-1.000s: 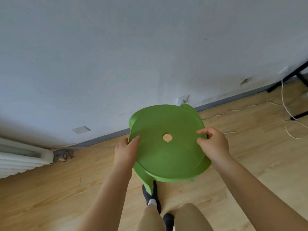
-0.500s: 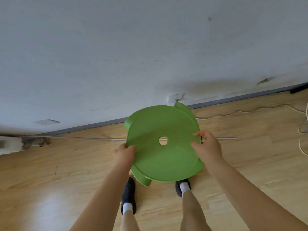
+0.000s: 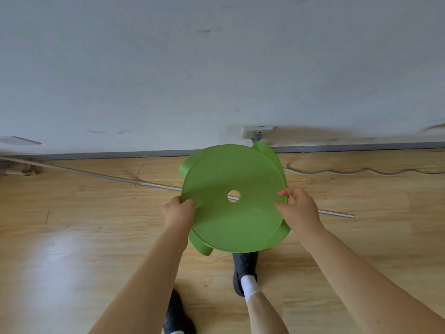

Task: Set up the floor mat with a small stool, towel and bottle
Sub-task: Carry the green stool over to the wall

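Bare forearms, no sleeves, lower half of frame. Black perforated clogs [image 3: 244, 268] at bottom centre, over white socks [image 3: 249, 284]. Bare lower legs.

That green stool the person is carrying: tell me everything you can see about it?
The green stool looks like smooth moulded plastic. Its round seat has a small hole in the middle, and short curved legs show at the rim. It is held off the wooden floor, seat tilted toward the camera. The left hand grips the left rim and the right hand grips the right rim. Nothing else touches it.
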